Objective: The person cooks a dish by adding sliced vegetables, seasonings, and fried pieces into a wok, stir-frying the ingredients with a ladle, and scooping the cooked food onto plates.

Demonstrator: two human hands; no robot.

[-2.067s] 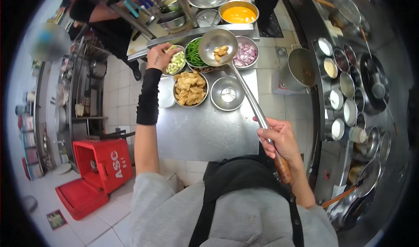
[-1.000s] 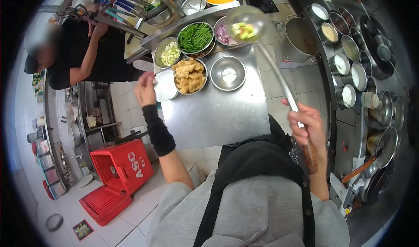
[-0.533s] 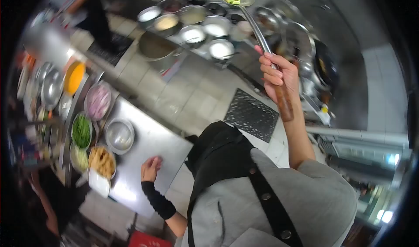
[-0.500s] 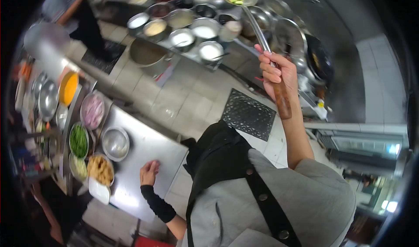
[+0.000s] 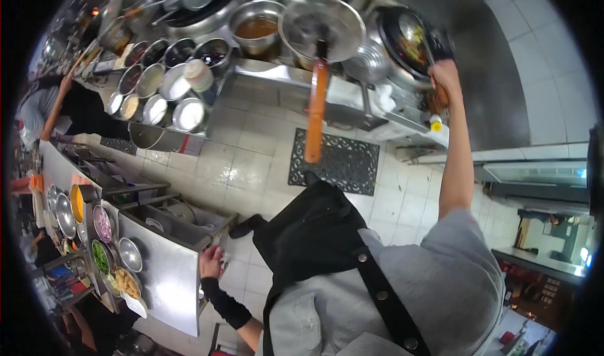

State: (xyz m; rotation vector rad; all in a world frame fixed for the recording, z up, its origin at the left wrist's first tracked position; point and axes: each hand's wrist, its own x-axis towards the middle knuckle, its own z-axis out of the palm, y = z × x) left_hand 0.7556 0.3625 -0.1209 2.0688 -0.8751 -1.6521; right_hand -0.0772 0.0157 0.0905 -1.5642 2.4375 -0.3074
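The right hand (image 5: 445, 76) grips a brown-handled metal ladle (image 5: 429, 50) reaching into a round black wok (image 5: 391, 36) at the right end of the steel stove (image 5: 277, 74), the left hand (image 5: 211, 261), curled how tightly I cannot tell, beside a corner of the silvery tabletop (image 5: 167, 274)

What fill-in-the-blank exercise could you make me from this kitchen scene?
1. At the wok, the right hand grips the ladle by its ____.
2. The wristband next to the left hand is ____ in colour.
3. The mat lies on the ____.

Missing words: handle; black; floor.
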